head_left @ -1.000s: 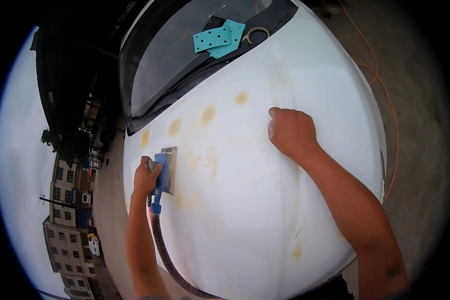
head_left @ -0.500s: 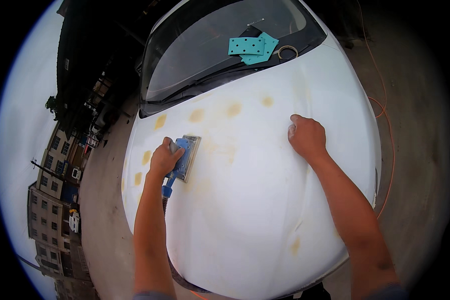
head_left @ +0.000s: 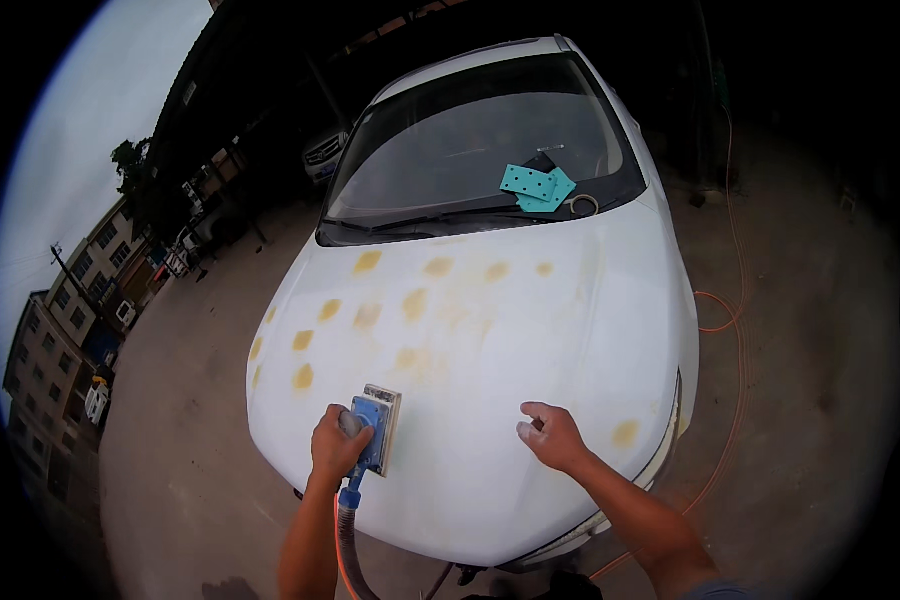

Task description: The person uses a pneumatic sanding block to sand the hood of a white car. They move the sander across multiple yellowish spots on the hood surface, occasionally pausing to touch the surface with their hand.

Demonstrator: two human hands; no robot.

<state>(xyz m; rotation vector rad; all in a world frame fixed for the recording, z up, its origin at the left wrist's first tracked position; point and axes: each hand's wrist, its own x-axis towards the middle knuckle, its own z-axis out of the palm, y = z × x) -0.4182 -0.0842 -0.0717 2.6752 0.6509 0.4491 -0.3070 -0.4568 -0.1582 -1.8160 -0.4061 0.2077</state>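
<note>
My left hand (head_left: 339,442) is closed round the grey-topped grip of a blue rectangular sander (head_left: 375,430). Its pad lies on the white car hood (head_left: 470,450), towards the front left. From the sander's near end a dark ribbed hose (head_left: 347,535) runs down towards me. My right hand (head_left: 552,436) is over the front right of the hood, fingers partly curled, with thumb and forefinger apart and nothing held. Whether it touches the hood I cannot tell. Several yellowish sanded patches (head_left: 367,317) mark the hood, mostly at the left and back.
Perforated turquoise sanding sheets (head_left: 540,188) and a roll of tape (head_left: 584,205) lie at the base of the windshield (head_left: 470,140). An orange air line (head_left: 740,370) trails over the ground (head_left: 190,400) on the right. Another vehicle (head_left: 322,155) stands behind at the left.
The sander in my left hand has come back from mid-hood to the front left. My right hand has also moved nearer, its fingers opening somewhat. The view has shifted, showing more of the car.
</note>
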